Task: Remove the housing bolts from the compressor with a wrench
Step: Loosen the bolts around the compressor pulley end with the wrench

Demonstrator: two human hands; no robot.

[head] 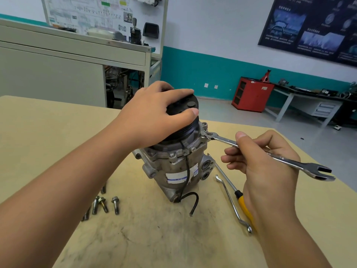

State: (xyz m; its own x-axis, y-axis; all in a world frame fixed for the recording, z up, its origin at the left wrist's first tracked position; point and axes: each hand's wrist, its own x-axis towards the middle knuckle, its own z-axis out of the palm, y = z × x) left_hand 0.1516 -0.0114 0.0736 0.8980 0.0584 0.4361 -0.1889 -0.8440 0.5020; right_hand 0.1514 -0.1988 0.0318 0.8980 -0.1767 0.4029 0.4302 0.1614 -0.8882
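A grey metal compressor stands upright on the tan table, its black pulley on top. My left hand grips the pulley from above, fingers curled over its rim. My right hand holds a silver combination wrench by its shaft. The wrench's ring end sits on a housing bolt at the compressor's upper right edge; its open-jaw end points to the right. Several removed bolts lie on the table to the left of the compressor.
A yellow-handled screwdriver and a thin bent double-ended wrench lie on the table right of the compressor, partly under my right wrist. A black cable trails from the compressor's base. A red cabinet and a workbench stand far behind.
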